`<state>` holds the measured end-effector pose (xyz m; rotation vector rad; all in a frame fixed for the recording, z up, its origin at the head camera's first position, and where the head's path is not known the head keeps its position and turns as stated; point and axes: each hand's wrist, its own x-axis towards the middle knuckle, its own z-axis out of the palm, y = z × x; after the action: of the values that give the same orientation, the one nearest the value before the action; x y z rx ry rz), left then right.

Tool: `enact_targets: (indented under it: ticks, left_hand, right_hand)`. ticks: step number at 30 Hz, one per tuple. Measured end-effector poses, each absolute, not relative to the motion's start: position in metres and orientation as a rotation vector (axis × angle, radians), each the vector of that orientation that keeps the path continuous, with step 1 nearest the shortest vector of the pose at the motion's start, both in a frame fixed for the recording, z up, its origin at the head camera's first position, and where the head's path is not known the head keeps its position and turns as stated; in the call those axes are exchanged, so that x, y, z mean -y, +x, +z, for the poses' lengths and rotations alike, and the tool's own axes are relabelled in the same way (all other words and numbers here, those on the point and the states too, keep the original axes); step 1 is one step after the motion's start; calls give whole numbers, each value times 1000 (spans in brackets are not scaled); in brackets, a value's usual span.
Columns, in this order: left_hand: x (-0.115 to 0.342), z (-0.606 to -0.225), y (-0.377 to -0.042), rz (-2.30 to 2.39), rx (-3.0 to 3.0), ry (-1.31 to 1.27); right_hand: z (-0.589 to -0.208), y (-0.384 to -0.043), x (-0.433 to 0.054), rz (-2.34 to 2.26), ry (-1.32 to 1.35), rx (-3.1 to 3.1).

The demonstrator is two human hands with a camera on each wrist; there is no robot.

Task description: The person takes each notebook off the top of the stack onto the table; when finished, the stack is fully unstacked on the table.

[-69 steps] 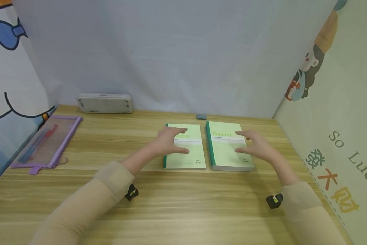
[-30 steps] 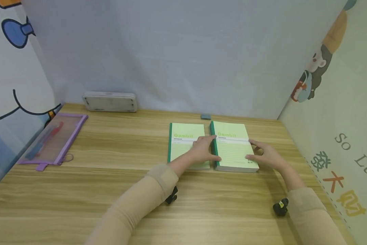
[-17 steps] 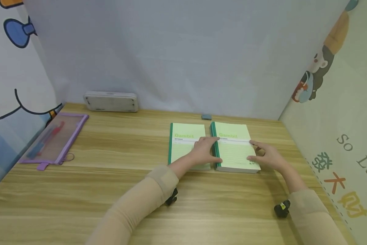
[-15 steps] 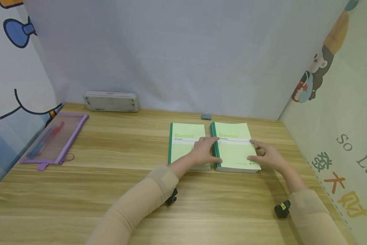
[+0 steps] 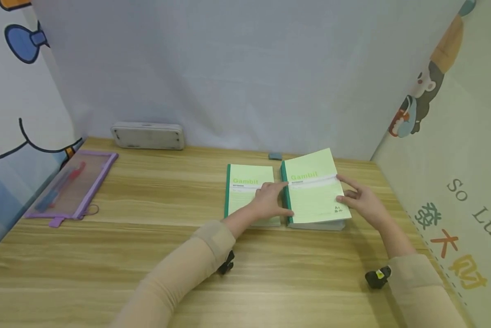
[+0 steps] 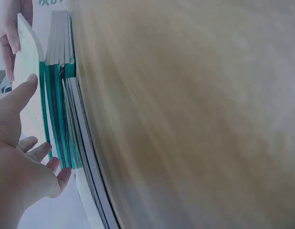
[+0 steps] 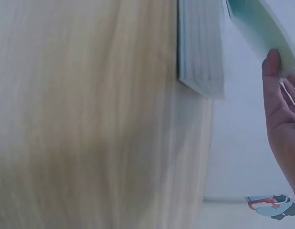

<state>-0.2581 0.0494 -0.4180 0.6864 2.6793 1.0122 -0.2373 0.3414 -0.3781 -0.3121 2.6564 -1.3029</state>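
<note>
Head view: right hand [image 5: 364,202] pinches pale-green rectangular paper notebook [image 5: 315,198] at 3 o'clock; left hand [image 5: 267,201], fingers apart; weak pinch could drop it.

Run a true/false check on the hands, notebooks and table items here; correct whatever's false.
1. The right hand pinches the right edge of the top notebook. True.
2. The top notebook lies flat on the stack. False: its right side is raised off the stack.
3. The left hand holds a pen. False: its fingers are at the stack's green spines.
4. The purple mesh pouch lies left of both hands. True.
5. The pale case stands near the curtain. True.
</note>
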Motion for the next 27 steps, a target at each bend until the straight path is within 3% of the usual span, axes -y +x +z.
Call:
enact_targets:
  ticks: [8,16,27]
  left_hand:
    - [-39,-404,-260,1094,-2674,672]
    - [-18,-389,-261,1472,-2531,585]
    - [16,-364,-259,1495,-2648,596]
  right_hand:
    - [-365,-232,-332,-1352,-295,-2663]
    - [-348,-233,-309,-1439,-241,-2647]
    - [-329,-237,-274,-1397,-465,-2764]
